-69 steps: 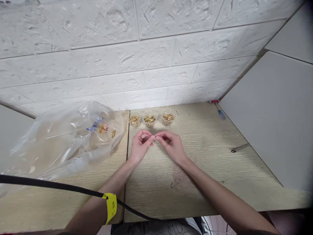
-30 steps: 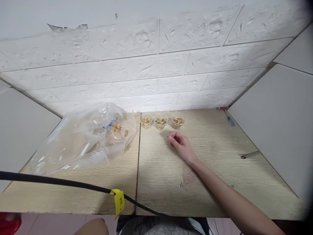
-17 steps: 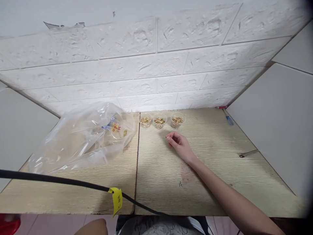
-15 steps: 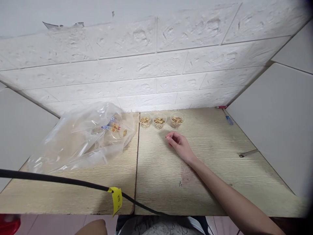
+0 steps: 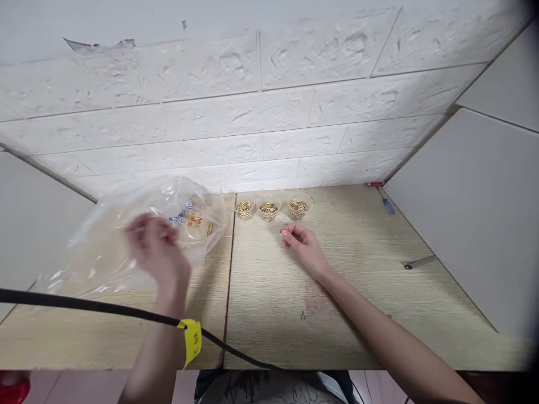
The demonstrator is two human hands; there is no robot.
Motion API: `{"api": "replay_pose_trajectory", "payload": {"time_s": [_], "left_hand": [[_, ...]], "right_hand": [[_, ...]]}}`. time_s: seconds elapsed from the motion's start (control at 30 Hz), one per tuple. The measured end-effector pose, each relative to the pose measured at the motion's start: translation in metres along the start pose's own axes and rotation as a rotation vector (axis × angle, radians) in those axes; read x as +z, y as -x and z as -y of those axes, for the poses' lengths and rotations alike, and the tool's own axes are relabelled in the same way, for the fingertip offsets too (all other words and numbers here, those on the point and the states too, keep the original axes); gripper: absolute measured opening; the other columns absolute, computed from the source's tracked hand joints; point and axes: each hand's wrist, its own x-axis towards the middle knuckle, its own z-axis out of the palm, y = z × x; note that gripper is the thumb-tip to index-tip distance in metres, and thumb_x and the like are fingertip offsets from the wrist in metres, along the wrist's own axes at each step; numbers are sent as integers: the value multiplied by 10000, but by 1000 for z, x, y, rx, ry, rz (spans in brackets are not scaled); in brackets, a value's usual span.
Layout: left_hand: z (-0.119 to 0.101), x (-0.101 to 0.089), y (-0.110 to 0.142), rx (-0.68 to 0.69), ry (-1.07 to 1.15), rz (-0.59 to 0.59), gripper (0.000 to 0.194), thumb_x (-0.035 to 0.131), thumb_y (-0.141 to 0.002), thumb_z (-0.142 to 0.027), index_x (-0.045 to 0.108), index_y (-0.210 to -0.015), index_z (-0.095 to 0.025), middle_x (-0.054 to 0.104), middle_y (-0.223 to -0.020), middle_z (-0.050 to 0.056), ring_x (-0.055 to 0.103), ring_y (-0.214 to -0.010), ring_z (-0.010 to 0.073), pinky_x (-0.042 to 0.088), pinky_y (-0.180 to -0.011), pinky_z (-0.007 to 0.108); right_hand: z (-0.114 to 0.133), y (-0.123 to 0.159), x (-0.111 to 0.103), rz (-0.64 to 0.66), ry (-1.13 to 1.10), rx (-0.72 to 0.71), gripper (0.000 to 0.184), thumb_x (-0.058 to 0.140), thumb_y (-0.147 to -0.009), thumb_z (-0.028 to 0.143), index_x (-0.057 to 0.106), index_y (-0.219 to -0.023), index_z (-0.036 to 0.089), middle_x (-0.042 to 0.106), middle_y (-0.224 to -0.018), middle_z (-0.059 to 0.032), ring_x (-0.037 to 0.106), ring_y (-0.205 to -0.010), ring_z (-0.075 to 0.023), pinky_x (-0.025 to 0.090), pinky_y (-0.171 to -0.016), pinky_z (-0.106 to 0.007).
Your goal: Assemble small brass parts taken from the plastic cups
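My right hand (image 5: 302, 244) hovers over the table just in front of the cups, thumb and fingertips pinched together on something too small to name. My left hand (image 5: 155, 244) is smeared by motion above the clear plastic bag (image 5: 109, 252), so its fingers cannot be made out. Three clear plastic cups stand in a row by the wall: a left cup (image 5: 245, 209), a middle cup (image 5: 268, 209) and a right cup (image 5: 298, 209). Each holds many small gold-coloured metal pins. A few similar gold pieces (image 5: 209, 228) show at the bag's right end.
A black cable (image 5: 96, 306) with a yellow tag (image 5: 192, 342) crosses the near left. A small metal piece (image 5: 303, 316) lies near the table's front. On the right are a blue-handled screwdriver (image 5: 388, 206), a red object (image 5: 374, 184) and a metal strip (image 5: 419, 262). White brick-patterned wall stands behind.
Both hands first met before the cups; then my left hand dropped below the table edge. Now it is back, raised over the bag. My right hand has kept its pinch. The view shifted slightly.
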Motion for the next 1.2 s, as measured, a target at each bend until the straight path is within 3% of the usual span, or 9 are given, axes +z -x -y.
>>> {"api": "replay_pose_trajectory", "payload": {"time_s": [0.07,0.13,0.2,0.27,0.4,0.57,0.87,1.2], "left_hand": [[16,16,25,-46,-82,248,116,594,-874,-232,594,-969,-166,591,-754,-4,542,-665,84,412,-560,169],[29,35,52,-63,-212,642,148,600,-861,-238,623,-996,-184,653,-826,21,584,-719,112,447,-609,204],[37,51,71,17,-268,830,173,614,-843,-234,632,-1009,-187,669,-855,26,563,-662,110,440,-590,218],[42,63,81,98,-277,900,179,637,-826,-220,638,-1001,-184,665,-834,21,533,-613,104,432,-583,224],[47,72,86,156,-231,861,133,659,-829,-227,669,-954,-181,637,-740,5,515,-575,99,427,-584,223],[53,69,89,149,-163,777,156,648,-858,-275,726,-949,-175,618,-663,2,520,-583,100,432,-599,228],[59,70,87,-266,-22,727,187,716,-764,-319,756,-852,-159,729,-824,60,640,-700,142,487,-596,225],[58,70,88,-304,-9,710,156,728,-745,-296,762,-835,-173,723,-828,51,642,-732,140,493,-613,222]], "right_hand": [[0,0,0,-2,-47,20,331,642,-754,513,596,-797,187,567,-644,-1,520,-616,-154,443,-650,-305],[0,0,-1,0,-108,38,331,675,-731,500,606,-793,182,585,-654,-4,531,-629,-154,449,-671,-309],[2,1,-1,11,-169,55,330,706,-715,486,616,-796,179,599,-664,-5,536,-636,-151,454,-686,-311],[3,3,0,31,-215,65,328,725,-708,479,628,-796,178,603,-671,-1,536,-637,-146,457,-688,-309],[4,4,0,62,-255,78,308,745,-704,456,655,-778,171,616,-698,0,526,-639,-128,450,-676,-289],[4,3,-1,99,-279,101,303,751,-700,452,670,-753,165,611,-669,3,513,-632,-118,434,-653,-273],[6,3,-1,86,-257,127,336,794,-650,470,700,-756,166,593,-631,10,494,-611,-113,409,-619,-271],[2,3,-1,36,-109,29,349,738,-695,492,685,-782,159,571,-612,10,497,-595,-124,412,-603,-276]]}}
